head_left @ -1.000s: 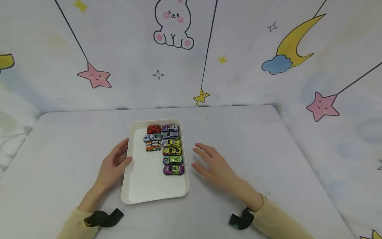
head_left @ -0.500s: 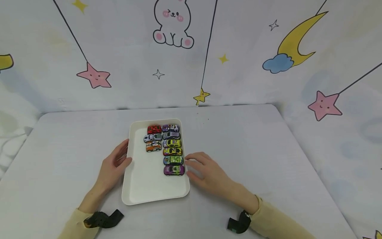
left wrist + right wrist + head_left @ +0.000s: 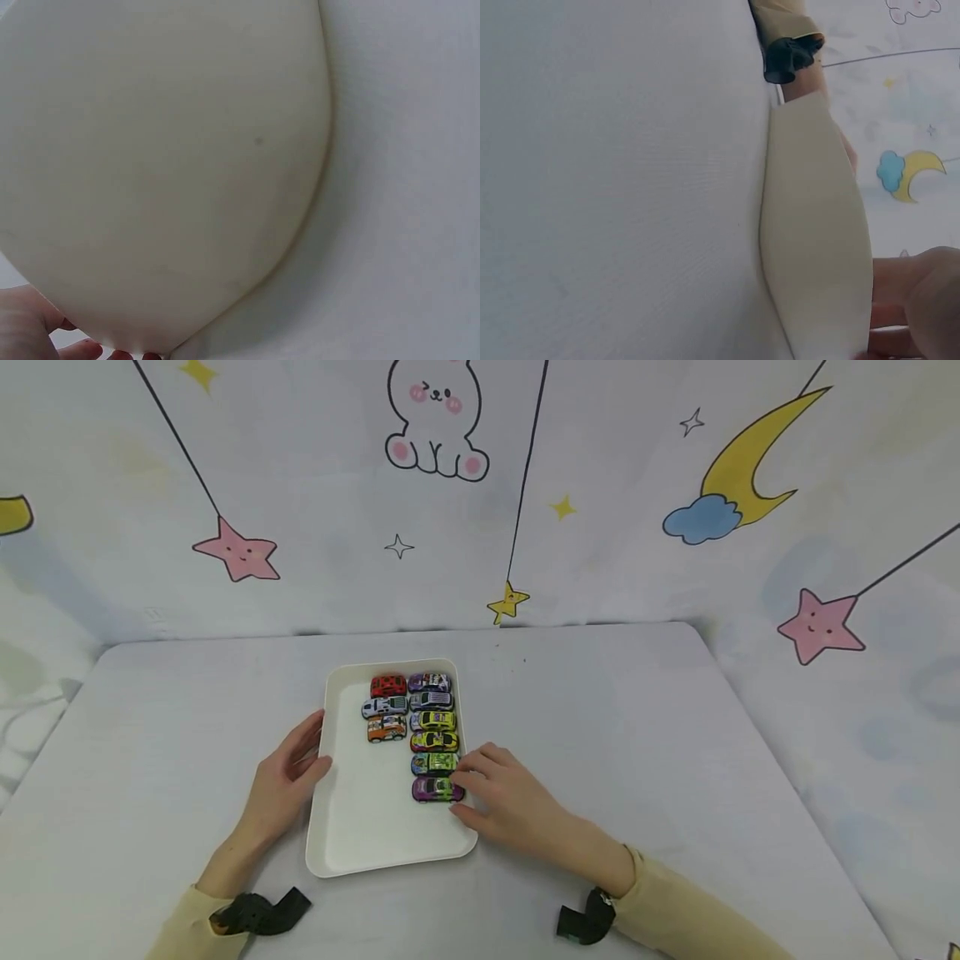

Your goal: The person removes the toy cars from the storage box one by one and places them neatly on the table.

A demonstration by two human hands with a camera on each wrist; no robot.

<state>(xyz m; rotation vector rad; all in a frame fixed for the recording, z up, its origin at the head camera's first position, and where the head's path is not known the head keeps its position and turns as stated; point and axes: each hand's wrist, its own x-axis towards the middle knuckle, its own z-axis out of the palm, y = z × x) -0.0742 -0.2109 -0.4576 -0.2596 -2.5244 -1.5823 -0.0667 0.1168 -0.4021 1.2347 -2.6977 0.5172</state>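
A white tray (image 3: 367,818) lies on the table with two rows of toy cars at its far end. My left hand (image 3: 318,743) holds the tray's left rim, thumb over the edge; the left wrist view shows only the tray (image 3: 165,150) and that hand's fingertips (image 3: 30,330). My right hand (image 3: 459,789) reaches over the right rim, and its curled fingers and thumb close on the right end of the purple car (image 3: 433,790), the nearest car of the right row. The green car (image 3: 432,764) sits just behind it. The right wrist view shows the tray's side (image 3: 817,225).
The right row also holds two yellow cars (image 3: 432,731), a grey one and a purple-white one; the left row holds a red car (image 3: 387,686), a white-blue one and an orange one (image 3: 386,728). A patterned cloth wall (image 3: 480,527) stands behind the grey table (image 3: 637,727).
My right hand has slid left from the table beside the tray to its right rim and curled its fingers onto the purple car. The left hand and tray have stayed still.
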